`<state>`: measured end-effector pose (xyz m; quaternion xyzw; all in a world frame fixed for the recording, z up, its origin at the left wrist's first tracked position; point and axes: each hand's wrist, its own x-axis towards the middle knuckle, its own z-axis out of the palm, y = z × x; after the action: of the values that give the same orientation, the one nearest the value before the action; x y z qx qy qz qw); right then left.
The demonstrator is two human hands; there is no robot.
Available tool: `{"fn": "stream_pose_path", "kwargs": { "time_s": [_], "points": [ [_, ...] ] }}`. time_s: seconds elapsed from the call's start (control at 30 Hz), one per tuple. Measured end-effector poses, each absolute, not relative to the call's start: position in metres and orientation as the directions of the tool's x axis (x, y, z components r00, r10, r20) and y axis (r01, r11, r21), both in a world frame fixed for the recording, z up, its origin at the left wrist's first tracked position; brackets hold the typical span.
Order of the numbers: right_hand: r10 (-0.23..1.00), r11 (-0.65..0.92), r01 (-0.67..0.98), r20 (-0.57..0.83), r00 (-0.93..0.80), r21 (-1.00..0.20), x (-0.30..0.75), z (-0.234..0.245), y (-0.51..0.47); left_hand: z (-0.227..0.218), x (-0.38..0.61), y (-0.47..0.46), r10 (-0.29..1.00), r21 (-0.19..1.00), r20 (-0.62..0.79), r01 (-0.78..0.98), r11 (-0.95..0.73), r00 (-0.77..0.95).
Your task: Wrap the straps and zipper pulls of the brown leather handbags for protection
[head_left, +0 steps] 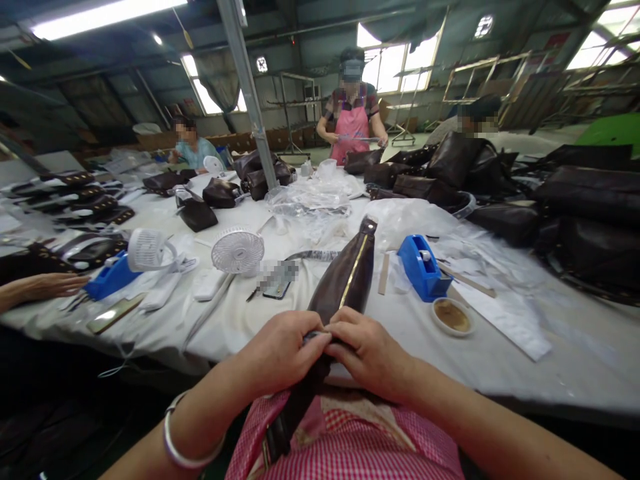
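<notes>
A dark brown leather bag [336,280] with a gold zipper [354,272] lies lengthwise at the table's front edge, its far end pointing away from me. Both my hands grip its near end. My left hand [287,347] has thumb and fingers pinched on the leather, and my right hand [367,343] pinches right beside it, the fingertips almost touching. What lies exactly under the fingertips is hidden. A dark strap [300,407] hangs from the near end down over my pink checked apron [350,450].
Right of the bag stand a blue tape dispenser [423,267] and a small dish of brown paste [453,316]. Left lie a phone [280,283] and a white fan [237,251]. Dark bags [585,193] pile up on the right. A co-worker's hand [53,287] rests far left.
</notes>
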<state>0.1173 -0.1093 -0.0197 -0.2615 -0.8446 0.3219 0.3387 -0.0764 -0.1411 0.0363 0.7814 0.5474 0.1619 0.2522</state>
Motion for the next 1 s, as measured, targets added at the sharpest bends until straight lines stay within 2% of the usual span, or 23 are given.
{"fn": "stream_pose_path", "kwargs": {
  "time_s": [0.07,0.13,0.2,0.23,0.3,0.33,0.4,0.5,0.6,0.67,0.8,0.93,1.0],
  "points": [
    [0.705,0.598,0.211,0.381,-0.598,-0.773,0.110,-0.023,-0.108,0.047,-0.083,-0.135,0.855,0.307,0.096,0.802,-0.512,0.509],
    [0.786,0.512,0.217,0.351,-0.509,-0.831,0.103,-0.028,-0.109,0.054,-0.090,-0.126,0.754,0.105,0.181,0.750,-0.653,0.631],
    [0.843,0.442,0.233,0.312,-0.437,-0.866,0.100,-0.032,-0.112,0.053,-0.095,-0.118,0.700,-0.027,0.337,0.749,-0.662,0.630],
    [0.863,0.416,0.245,0.296,-0.410,-0.875,0.099,-0.033,-0.114,0.049,-0.097,-0.114,0.689,-0.057,0.433,0.781,-0.622,0.581],
    [0.891,0.377,0.270,0.267,-0.368,-0.886,0.099,-0.034,-0.116,0.038,-0.098,-0.110,0.694,-0.001,0.582,0.855,-0.519,0.423],
    [0.898,0.367,0.277,0.261,-0.353,-0.888,0.099,-0.034,-0.117,0.031,-0.099,-0.110,0.715,0.079,0.612,0.873,-0.481,0.338],
    [0.907,0.360,0.282,0.264,-0.328,-0.889,0.100,-0.034,-0.119,0.017,-0.098,-0.114,0.793,0.292,0.580,0.860,-0.418,0.189],
    [0.912,0.365,0.269,0.284,-0.296,-0.891,0.099,-0.035,-0.122,0.004,-0.094,-0.126,0.939,0.616,0.342,0.761,-0.206,-0.023],
    [0.905,0.384,0.247,0.310,-0.290,-0.890,0.094,-0.036,-0.126,0.002,-0.084,-0.138,0.997,0.787,0.076,0.614,-0.048,-0.020],
    [0.879,0.432,0.215,0.355,-0.320,-0.876,0.091,-0.035,-0.127,0.004,-0.075,-0.141,0.999,0.823,0.038,0.566,-0.045,0.025],
    [0.813,0.539,0.184,0.452,-0.368,-0.822,0.087,-0.032,-0.126,0.006,-0.062,-0.125,0.989,0.794,0.138,0.603,-0.080,-0.050],
    [0.849,0.505,0.275,0.413,-0.331,-0.818,0.089,-0.031,-0.125,0.000,-0.065,-0.092,0.971,0.767,0.216,0.634,-0.104,-0.102],
    [0.851,0.497,0.271,0.403,-0.337,-0.824,0.093,-0.032,-0.127,-0.009,-0.074,-0.084,0.955,0.756,0.257,0.647,-0.101,-0.151]
  ]
}}
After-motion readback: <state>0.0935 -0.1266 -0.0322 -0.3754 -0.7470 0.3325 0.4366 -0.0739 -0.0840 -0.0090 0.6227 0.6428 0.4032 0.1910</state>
